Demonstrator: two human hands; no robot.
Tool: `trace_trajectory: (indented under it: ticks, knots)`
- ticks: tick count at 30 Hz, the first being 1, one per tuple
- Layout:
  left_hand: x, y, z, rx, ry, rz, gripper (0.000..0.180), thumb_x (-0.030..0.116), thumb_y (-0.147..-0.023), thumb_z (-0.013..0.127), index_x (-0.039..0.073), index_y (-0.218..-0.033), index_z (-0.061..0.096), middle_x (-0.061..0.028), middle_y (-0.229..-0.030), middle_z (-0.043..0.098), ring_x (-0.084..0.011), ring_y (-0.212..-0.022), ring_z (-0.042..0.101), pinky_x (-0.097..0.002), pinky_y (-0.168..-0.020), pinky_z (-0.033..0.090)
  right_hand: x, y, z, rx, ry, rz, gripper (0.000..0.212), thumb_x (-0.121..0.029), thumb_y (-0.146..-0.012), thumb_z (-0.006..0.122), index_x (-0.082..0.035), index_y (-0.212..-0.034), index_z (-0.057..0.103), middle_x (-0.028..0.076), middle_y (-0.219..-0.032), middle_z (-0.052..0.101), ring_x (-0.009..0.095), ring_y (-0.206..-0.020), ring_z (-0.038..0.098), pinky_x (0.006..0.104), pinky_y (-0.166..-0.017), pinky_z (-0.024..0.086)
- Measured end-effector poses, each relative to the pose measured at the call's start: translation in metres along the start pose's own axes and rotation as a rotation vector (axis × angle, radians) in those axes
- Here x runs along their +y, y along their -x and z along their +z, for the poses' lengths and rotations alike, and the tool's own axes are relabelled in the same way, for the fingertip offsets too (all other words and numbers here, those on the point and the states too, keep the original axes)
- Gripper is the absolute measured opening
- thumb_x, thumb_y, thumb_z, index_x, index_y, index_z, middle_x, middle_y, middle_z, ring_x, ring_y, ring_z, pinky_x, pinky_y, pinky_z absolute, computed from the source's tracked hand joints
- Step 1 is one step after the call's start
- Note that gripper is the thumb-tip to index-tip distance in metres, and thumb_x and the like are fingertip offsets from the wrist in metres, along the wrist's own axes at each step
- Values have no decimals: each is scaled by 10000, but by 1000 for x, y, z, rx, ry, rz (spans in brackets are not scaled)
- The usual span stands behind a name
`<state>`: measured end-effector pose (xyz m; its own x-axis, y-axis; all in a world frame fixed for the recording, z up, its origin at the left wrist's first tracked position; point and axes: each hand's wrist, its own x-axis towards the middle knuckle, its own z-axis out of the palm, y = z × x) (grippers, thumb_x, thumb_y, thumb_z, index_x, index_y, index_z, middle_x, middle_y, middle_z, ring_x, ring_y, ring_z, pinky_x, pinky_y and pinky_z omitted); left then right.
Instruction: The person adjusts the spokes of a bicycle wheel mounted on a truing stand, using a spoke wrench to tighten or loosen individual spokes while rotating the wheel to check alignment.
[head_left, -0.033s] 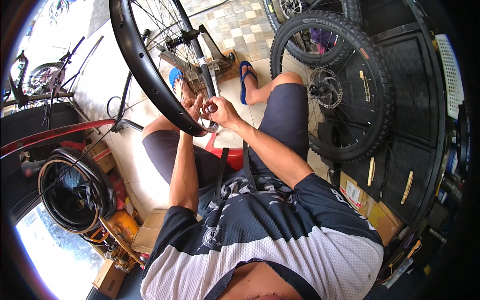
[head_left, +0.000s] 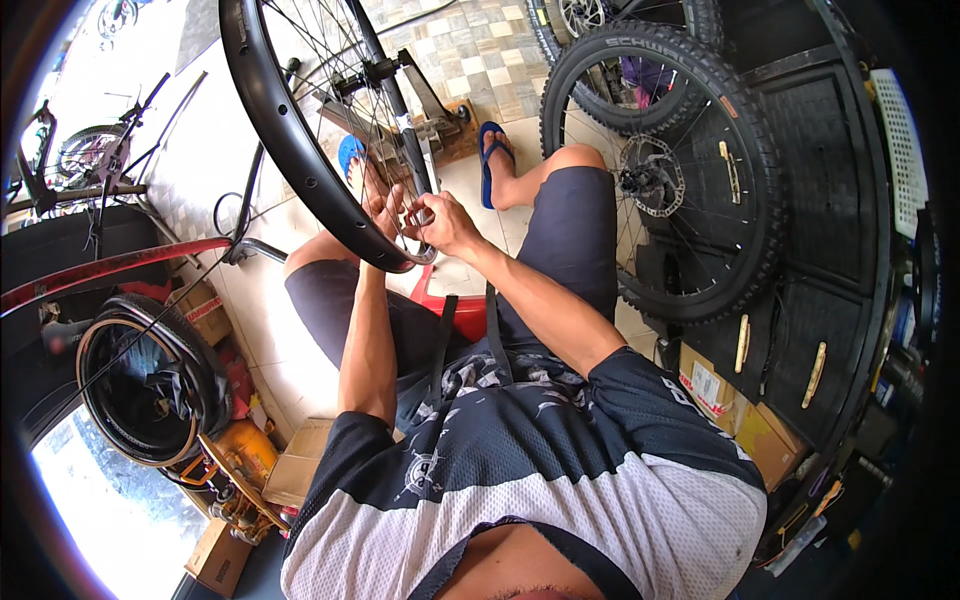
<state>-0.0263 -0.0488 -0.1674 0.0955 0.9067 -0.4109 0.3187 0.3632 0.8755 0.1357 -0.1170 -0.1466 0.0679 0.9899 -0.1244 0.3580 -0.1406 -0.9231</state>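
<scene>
Fingers (head_left: 428,203) of the left hand (head_left: 386,213) and right hand (head_left: 450,228) bunched close together at the near end of a wheel (head_left: 298,168); can't tell if clamped on its edge or on some small part. Tyreless, btw, with that end between the knees (head_left: 580,157) and the rest stretching away up front, apparently propped in a stand (head_left: 428,112). Risks from here, imo: a bump from a knee, so a wobble of the whole wheel; a slipped grip, so a hand into the spokes (head_left: 312,42); a loose pinch, so anything tiny down on the floor (head_left: 283,347). Writing: pale lettering (head_left: 640,43) and an orange patch (head_left: 728,104) on the tyre (head_left: 765,200) to the right, readable but brand skipped; round emblem (head_left: 424,472) on the shirt (head_left: 540,440); white label (head_left: 705,383) on a box (head_left: 722,406), too small to make out.
</scene>
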Motion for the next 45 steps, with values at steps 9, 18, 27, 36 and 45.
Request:
trace_trajectory:
  ticks: [9, 18, 27, 36, 45]
  knots:
    - [-29, -25, -2, -65, 308, -125, 405, 395, -1027, 598, 26, -1189, 636, -33, -887, 663, -137, -760, 651, -260, -615, 527, 7, -15, -14, -257, -161, 85, 364, -171, -887, 707, 6, -1202, 665, 175, -1037, 736, 225, -888, 725, 316, -810, 558]
    - [-35, -22, 10, -219, 297, -39, 342, 254, -1028, 624, 25, -1281, 616, -48, -1036, 703, -114, -847, 659, -252, -655, 528, 28, -22, -15, -337, -280, 203, 315, -195, -905, 725, -5, -1155, 704, 103, -963, 767, 136, -847, 712, 288, -787, 536]
    - [-5, 2, 6, -145, 171, 3, 318, 321, -960, 729, 23, -1047, 657, -21, -845, 675, -90, -720, 629, -244, -596, 506, 30, -33, -39, -117, -38, 188, 273, -230, -887, 760, 23, -982, 719, 126, -879, 762, 145, -788, 712, 294, -697, 536]
    - [-10, 0, -8, -247, 41, 40, 298, 347, -1001, 667, 77, -1126, 671, 13, -976, 719, -95, -862, 671, -261, -708, 508, 15, -21, -27, -234, -23, 25, 269, -263, -852, 754, -11, -932, 703, 149, -866, 739, 279, -797, 718, 371, -742, 541]
    - [5, 6, -12, -343, -42, -93, 490, 467, -962, 687, 62, -1236, 655, 12, -968, 718, -65, -795, 649, -241, -660, 473, 5, -20, -35, -271, -60, 19, 275, -270, -864, 730, -21, -975, 695, 152, -868, 743, 311, -811, 717, 401, -738, 538]
